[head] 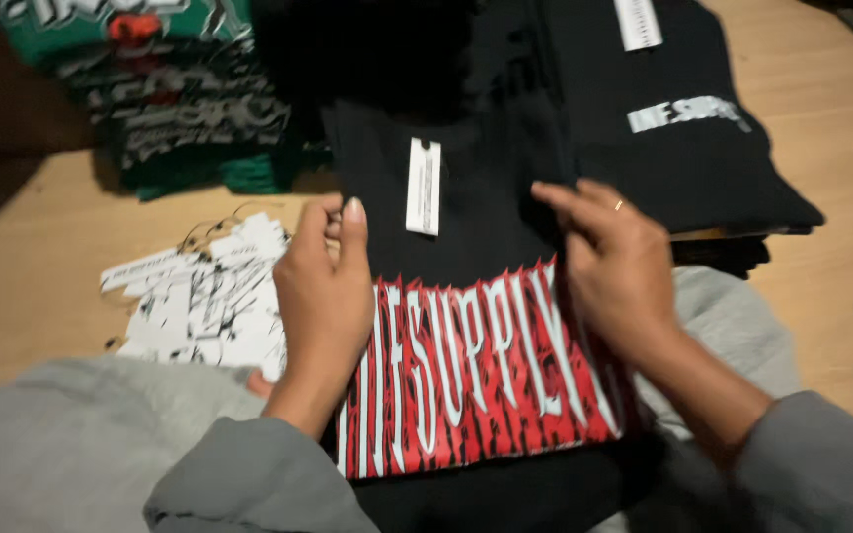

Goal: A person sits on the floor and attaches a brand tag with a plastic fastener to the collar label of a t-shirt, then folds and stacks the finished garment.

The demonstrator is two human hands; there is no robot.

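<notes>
Black shirt (466,326) on wooden floor (41,266)

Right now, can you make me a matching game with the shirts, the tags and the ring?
Things:
1. black shirt with red print
2. pile of paper tags
3. stack of green shirts
4. ring

Places:
A. far left, on the floor
B. on a finger of the right hand
C. under both hands, on the lap
D. beside the left hand, on the floor

Pairs: 1-C, 2-D, 3-A, 4-B
</notes>
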